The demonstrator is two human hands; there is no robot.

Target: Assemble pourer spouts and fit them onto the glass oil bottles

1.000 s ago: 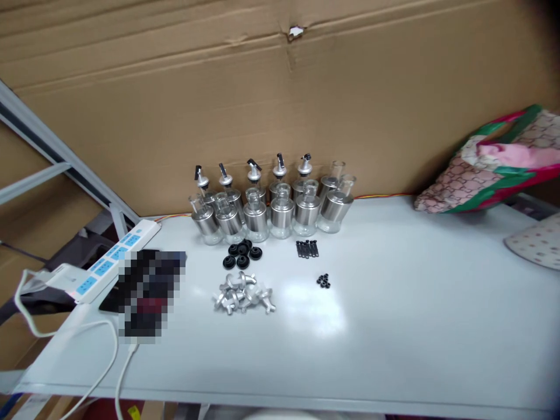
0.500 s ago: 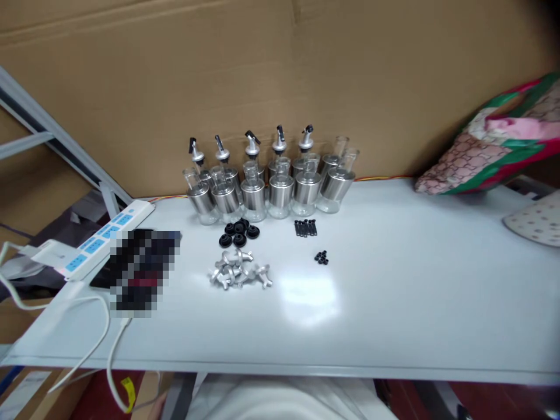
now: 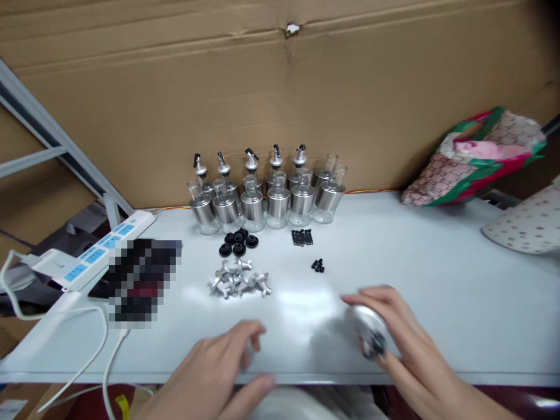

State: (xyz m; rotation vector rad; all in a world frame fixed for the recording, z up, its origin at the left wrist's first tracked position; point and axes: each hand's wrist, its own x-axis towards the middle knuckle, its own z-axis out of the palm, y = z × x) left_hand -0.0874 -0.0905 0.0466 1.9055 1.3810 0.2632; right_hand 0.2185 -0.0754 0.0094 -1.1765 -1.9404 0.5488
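Now my right hand [image 3: 409,332] clasps a blurred silvery piece [image 3: 370,322] near the front edge of the worktop [image 3: 472,303]; my left hand [image 3: 214,370] hovers, fingers parted.

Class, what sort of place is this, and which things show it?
Probably a small assembly workbench: glass bottles stand in rows, while silver spouts and black stoppers lie sorted into separate groups.

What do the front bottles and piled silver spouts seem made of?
Bottles: probably clear glass, with see-through necks and bases; their bands look like brushed steel, streaked with highlights. Spouts: satin silver, metal or coated plastic; the dull sheen fits both.
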